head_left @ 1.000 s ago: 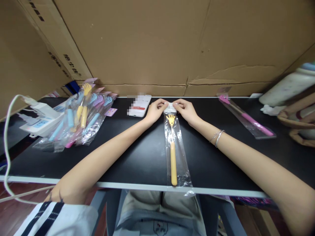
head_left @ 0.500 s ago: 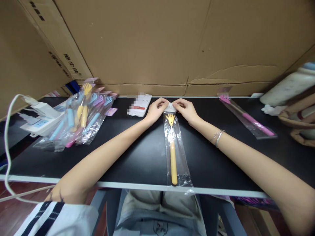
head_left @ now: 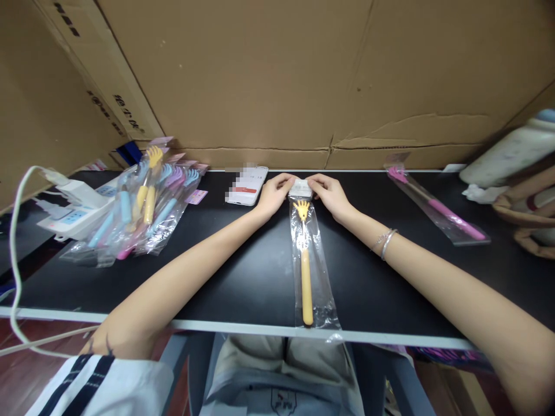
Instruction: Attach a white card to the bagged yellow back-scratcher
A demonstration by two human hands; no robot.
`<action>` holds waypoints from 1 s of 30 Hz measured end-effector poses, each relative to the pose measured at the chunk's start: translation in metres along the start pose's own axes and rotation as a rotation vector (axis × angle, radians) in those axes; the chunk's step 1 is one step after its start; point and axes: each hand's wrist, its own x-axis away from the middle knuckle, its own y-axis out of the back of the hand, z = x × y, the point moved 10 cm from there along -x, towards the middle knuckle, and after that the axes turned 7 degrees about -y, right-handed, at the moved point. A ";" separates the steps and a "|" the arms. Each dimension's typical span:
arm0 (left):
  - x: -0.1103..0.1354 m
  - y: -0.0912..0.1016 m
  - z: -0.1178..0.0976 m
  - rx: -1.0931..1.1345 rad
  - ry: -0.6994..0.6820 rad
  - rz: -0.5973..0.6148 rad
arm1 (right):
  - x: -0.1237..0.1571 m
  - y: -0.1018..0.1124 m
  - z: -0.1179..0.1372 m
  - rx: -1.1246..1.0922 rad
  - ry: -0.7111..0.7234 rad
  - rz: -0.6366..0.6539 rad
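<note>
A yellow back scratcher (head_left: 306, 277) with a hand-shaped head lies lengthwise in front of me inside a clear plastic bag (head_left: 323, 289). The bag's lower end reaches the table's front edge. At its top is a small white card (head_left: 300, 188) with print too small to read. My left hand (head_left: 274, 195) pinches the card's left edge between thumb and fingers. On the opposite edge, my right hand (head_left: 330, 195) does the same, its fingertips partly hidden behind the card.
Several bagged back scratchers (head_left: 150, 205) are heaped on the left, beside a white power strip (head_left: 71, 222) with a cable. A phone (head_left: 246, 186) lies near my left hand. To the right are a pink bagged back scratcher (head_left: 451, 216) and a pale bottle (head_left: 507, 147). Cardboard (head_left: 260, 75) walls the back.
My fingers have shifted slightly outward on the card, so more of its white face shows. The bagged back scratcher has hardly moved.
</note>
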 end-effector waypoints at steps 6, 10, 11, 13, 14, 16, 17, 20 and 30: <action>-0.001 0.002 -0.001 -0.015 -0.044 -0.017 | -0.002 -0.002 -0.003 0.029 0.015 0.014; 0.000 0.006 -0.004 -0.076 -0.067 -0.049 | -0.004 0.000 -0.004 0.077 0.051 -0.019; 0.000 0.006 -0.004 -0.086 -0.070 -0.050 | -0.005 0.000 -0.004 0.083 0.057 -0.023; 0.000 0.006 -0.005 -0.101 -0.072 -0.049 | -0.005 0.000 -0.004 0.089 0.061 -0.022; 0.000 0.006 -0.005 -0.108 -0.072 -0.049 | -0.005 -0.001 -0.004 0.091 0.059 -0.020; 0.000 0.006 -0.005 -0.118 -0.076 -0.048 | -0.004 -0.001 -0.004 0.095 0.055 -0.017; 0.000 0.006 -0.005 -0.123 -0.080 -0.049 | -0.003 -0.001 -0.003 0.096 0.057 -0.016; 0.001 0.007 -0.008 -0.146 -0.102 -0.051 | -0.002 -0.001 -0.001 0.096 0.077 -0.020; 0.000 0.009 -0.012 -0.176 -0.145 -0.068 | -0.004 0.001 -0.010 0.051 0.010 -0.031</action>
